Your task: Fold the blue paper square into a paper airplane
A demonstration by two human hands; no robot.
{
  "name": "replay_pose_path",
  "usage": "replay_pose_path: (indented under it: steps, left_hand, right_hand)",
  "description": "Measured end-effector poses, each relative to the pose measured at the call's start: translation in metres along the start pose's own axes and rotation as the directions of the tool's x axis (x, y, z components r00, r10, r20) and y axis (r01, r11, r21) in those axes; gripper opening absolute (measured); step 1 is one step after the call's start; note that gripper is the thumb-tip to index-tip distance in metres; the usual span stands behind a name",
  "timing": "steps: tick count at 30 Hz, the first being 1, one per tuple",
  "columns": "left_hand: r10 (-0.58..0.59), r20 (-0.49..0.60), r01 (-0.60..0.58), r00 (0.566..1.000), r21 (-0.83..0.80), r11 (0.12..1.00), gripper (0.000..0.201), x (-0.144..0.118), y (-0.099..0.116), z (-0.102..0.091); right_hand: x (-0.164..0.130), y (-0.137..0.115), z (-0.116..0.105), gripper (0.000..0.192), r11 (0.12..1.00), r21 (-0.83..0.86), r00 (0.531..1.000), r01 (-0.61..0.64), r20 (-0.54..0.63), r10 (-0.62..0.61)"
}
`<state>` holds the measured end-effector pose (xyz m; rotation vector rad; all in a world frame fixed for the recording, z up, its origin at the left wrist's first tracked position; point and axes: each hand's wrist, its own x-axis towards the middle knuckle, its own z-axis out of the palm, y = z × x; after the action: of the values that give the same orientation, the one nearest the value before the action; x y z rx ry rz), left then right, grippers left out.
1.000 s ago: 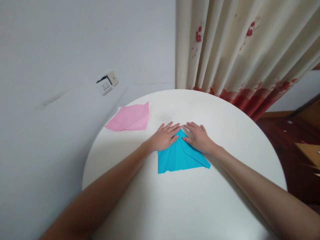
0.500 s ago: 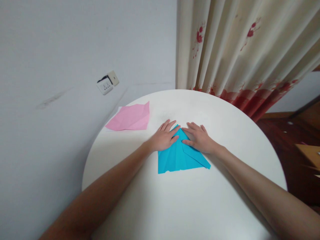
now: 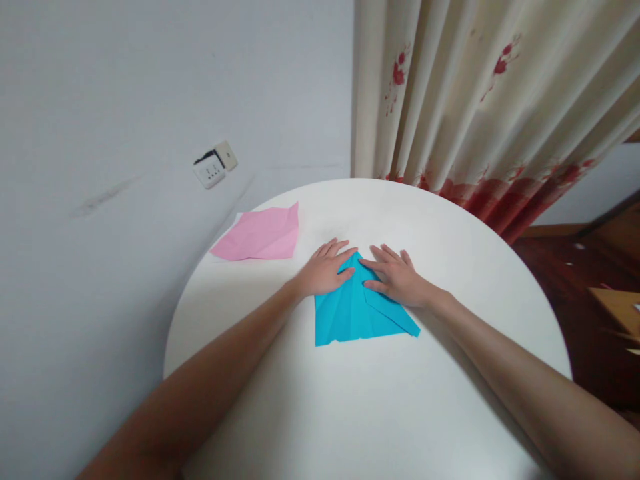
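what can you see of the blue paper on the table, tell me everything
The blue paper is a thin turquoise sheet folded to a point at its far end, with a straight near edge and visible creases. An overlapping flap runs down its right side. It lies flat on the white round table, near the middle. The left hand presses flat on its upper left edge and the right hand on its upper right, fingers spread, nearly meeting at the tip.
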<state>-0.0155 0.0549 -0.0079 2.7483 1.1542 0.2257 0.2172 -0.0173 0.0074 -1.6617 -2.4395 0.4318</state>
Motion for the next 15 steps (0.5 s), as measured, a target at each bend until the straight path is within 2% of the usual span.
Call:
replay_pose_path:
  steps: [6,15]
  left_hand:
    - [-0.039,-0.047,0.041,0.998,0.029,0.999,0.055,0.0015,0.0032,0.0029]
    - [-0.039,-0.053,0.040,0.998,0.009,0.999,0.052,-0.0001,0.0039,0.0021]
  right_hand:
    - [-0.0003,-0.0007,-0.0002,0.066,1.000,0.006,1.000,-0.003,-0.009,0.003]
    - [-0.0007,-0.0009,0.0003,0.065,1.000,0.024,1.000,-0.004,-0.019,0.004]
